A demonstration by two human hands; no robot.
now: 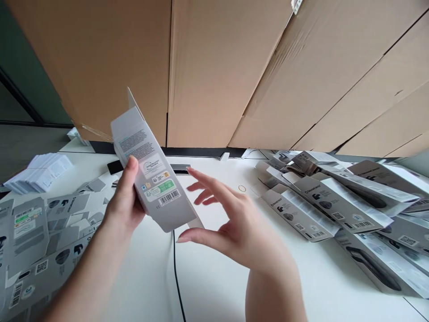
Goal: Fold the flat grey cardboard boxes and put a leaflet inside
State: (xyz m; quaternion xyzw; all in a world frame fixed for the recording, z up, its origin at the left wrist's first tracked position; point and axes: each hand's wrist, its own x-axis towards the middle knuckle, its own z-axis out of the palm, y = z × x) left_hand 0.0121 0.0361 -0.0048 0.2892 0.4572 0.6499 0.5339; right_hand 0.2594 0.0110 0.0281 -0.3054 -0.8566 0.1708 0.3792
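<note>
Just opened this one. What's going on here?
A person's left hand holds a gray printed carton tilted above a white table, barcode side toward the camera. The right hand is open beside its lower end; whether it touches is unclear. Printed cardboard pieces lie on the left, piled cartons on the right.

Grey printed carton (154,181), barcode (169,197) showing, held tilted in air, end flaps (132,99) out.
</note>
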